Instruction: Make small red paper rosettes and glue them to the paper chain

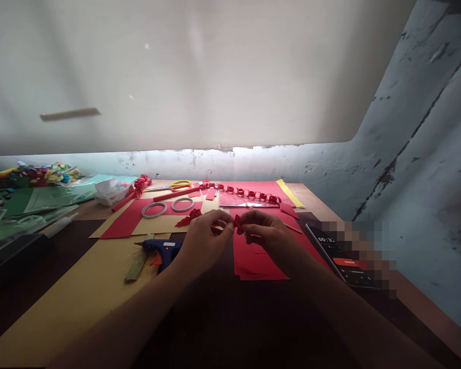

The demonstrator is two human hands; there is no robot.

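Note:
Between the fingertips of both hands is a small piece of red paper (237, 222), folded or curled; its exact shape is partly covered by the fingers. My left hand (207, 240) pinches it from the left, thumb and forefinger together. From the other side my right hand (268, 231) grips it with bent fingers. Below and behind the right hand lie red paper sheets (259, 264). Just beyond the left hand rests a red paper flower (192, 217). A blue glue gun (165, 246) with a small red light lies left of the left wrist, partly hidden by it.
Two tape rolls (154, 209) lie on red and tan paper. Farther back are scissors (180, 184), a red stick (172, 192) and a row of red paper curls (240, 192). A phone (340, 259) showing a timer lies right. Green packets (34, 197) crowd the left.

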